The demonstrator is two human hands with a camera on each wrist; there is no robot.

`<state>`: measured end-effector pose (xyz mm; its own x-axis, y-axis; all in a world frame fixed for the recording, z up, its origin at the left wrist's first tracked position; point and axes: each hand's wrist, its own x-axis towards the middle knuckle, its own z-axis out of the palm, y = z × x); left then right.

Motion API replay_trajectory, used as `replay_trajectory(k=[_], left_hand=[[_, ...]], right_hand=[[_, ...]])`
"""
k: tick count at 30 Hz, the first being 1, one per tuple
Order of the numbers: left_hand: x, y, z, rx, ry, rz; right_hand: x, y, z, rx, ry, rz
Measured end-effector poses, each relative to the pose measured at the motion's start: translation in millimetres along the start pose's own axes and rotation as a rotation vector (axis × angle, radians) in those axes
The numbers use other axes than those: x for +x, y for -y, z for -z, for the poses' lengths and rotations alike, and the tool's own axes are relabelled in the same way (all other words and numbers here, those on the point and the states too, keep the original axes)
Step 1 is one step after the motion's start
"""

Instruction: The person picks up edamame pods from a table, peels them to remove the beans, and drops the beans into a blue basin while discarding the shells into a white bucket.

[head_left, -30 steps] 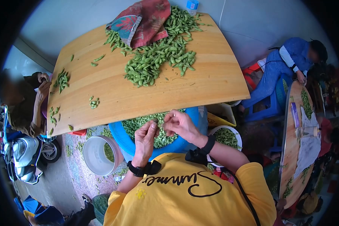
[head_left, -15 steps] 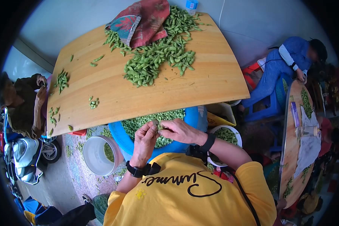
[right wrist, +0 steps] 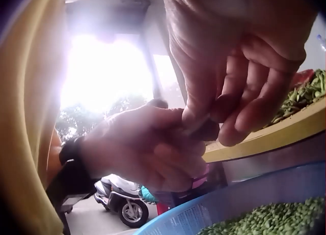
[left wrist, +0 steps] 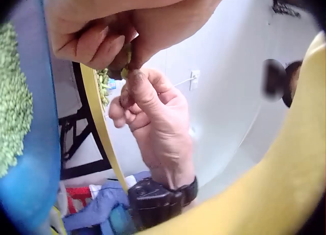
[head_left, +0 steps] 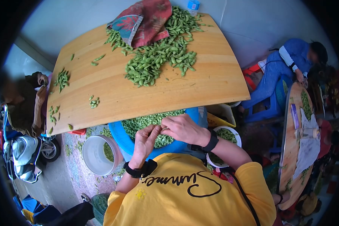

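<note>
Left hand [head_left: 143, 142] and right hand [head_left: 185, 130] meet, both curled.

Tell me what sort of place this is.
Likely an informal bean-shelling workspace, perhaps a shopfront: pods are heaped on a wooden table, shelled beans lie in a blue basin, and a scooter stands nearby.

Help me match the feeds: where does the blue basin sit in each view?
Head: blue basin, just below the picture's centre.
Left wrist: blue basin along the left edge, cut off.
Right wrist: blue basin at bottom right, cut off.
Shared landmark: the green beans inside it.
</note>
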<state>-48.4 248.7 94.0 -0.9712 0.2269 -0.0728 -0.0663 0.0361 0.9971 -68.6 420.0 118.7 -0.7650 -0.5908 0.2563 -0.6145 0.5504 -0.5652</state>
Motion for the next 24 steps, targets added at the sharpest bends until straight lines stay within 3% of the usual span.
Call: replay_trajectory(k=[2,6,14,16,18,20,21,22,24], left_hand=[[0.6,3.5,3.9,-0.138,0.030,0.089],[-1.4,8.1,4.3,-0.570,0.101,0.286],[-0.4,14.9,-0.7,-0.719,0.068,0.313],[1.4,7.6,-12.0,-0.596,-0.082,0.269],[4.8,17.4,-11.5,-0.532,-0.068,0.229],[10.8,39.6,-13.5,-0.036,-0.230,-0.217],[8.1,24.5,-13.5,0.221,-0.259,-0.248],[8.9,24.6,-13.7,0.219,-0.260,-0.252],[9.6,25.7,-13.1,-0.182,-0.213,-0.115]], right_hand=[[0.3,3.1,-2.8,0.219,-0.108,-0.108],[-2.0,1.3,-10.5,0.363,-0.149,-0.128],[-1.8,9.7,-18.9,0.426,-0.253,-0.162],[-1.4,9.8,-21.8,0.380,-0.266,-0.152],[2.0,2.5,-20.7,0.325,-0.285,-0.134],[6.9,-9.9,-17.1,0.083,-0.394,-0.048],[12.6,-16.7,-13.1,0.008,-0.405,-0.056],[21.8,-16.4,0.2,0.005,-0.405,-0.052],[41.5,-18.8,27.1,-0.071,-0.347,-0.178]])
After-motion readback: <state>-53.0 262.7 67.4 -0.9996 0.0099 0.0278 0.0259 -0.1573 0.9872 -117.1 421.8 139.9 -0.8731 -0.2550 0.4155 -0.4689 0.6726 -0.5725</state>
